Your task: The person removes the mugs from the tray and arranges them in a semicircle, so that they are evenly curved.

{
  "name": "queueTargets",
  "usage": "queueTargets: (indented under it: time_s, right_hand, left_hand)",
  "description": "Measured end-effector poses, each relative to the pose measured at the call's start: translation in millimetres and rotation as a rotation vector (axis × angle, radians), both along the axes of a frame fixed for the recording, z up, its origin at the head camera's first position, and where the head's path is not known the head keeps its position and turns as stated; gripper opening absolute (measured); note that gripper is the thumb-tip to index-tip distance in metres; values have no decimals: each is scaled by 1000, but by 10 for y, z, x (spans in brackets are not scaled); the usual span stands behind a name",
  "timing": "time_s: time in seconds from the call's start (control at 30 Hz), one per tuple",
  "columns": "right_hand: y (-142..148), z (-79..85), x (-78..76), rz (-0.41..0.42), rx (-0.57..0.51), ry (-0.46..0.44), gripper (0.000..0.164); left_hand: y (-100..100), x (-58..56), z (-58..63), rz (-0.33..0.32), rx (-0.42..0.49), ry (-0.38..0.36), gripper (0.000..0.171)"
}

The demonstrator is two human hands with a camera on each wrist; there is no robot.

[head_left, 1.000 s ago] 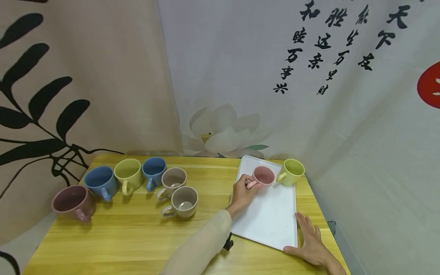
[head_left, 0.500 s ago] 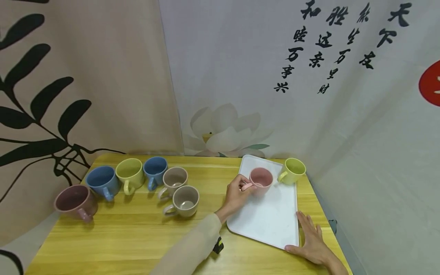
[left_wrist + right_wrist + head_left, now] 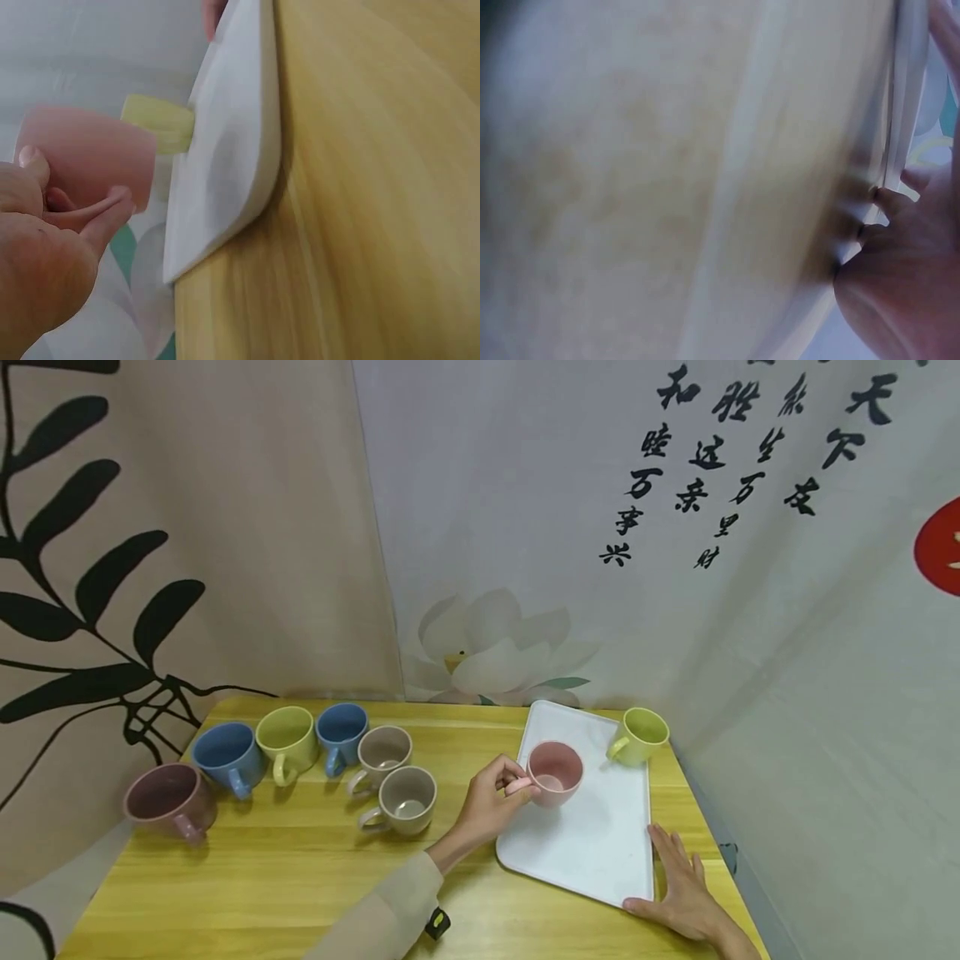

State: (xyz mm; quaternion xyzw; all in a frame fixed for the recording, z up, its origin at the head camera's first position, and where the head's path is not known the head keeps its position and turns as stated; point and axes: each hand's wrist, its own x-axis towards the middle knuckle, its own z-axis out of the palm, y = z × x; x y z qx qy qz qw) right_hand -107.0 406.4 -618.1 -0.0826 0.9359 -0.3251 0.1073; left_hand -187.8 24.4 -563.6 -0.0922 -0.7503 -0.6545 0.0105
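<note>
My left hand (image 3: 487, 802) pinches a small pink mug (image 3: 555, 781) by its handle, over the left part of a white rectangular tray (image 3: 585, 856). In the left wrist view the mug (image 3: 94, 154) hangs upright with a gap between its base and the tray (image 3: 225, 127); thumb and fingers close round the handle. At the tray's near right edge rests my right hand (image 3: 678, 889), fingers spread, thumb by the front corner. A yellow-green mug (image 3: 637, 742) stands at the tray's far right, overlapping its edge in the head view. The right wrist view is blurred.
On the left of the wooden table (image 3: 300, 893) stand a larger mauve mug (image 3: 165, 806), a blue mug (image 3: 225, 758), a yellow-green mug (image 3: 288, 742), another blue mug (image 3: 341, 737) and two greyish mugs (image 3: 384, 753). A printed cloth (image 3: 480, 527) hangs behind the table.
My left hand has drawn the pink mug leftward and nearer, from the tray's far middle toward its left edge. My right hand stays in place at the tray.
</note>
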Motion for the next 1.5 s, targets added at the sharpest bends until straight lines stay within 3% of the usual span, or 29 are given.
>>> queueTargets:
  time_s: [0.6, 0.87, 1.03, 1.3, 1.5]
  right_hand:
    - [20, -18, 24, 9, 0, -1, 131]
    - [40, 0, 14, 0, 18, 10, 131]
    - [41, -19, 10, 8, -2, 16, 131]
    - [16, -33, 23, 5, -1, 8, 131]
    - [-1, -28, 10, 7, 13, 13, 131]
  left_hand:
    - [-1026, 640, -89, -134, -13, -75, 26]
    - [-1282, 873, -84, -169, -24, -2, 26]
    - [-1445, 1020, -107, -177, -15, 3, 25]
    - [-1768, 1214, -125, -192, -3, -12, 24]
    - [-1975, 1265, -162, -158, -20, -6, 21]
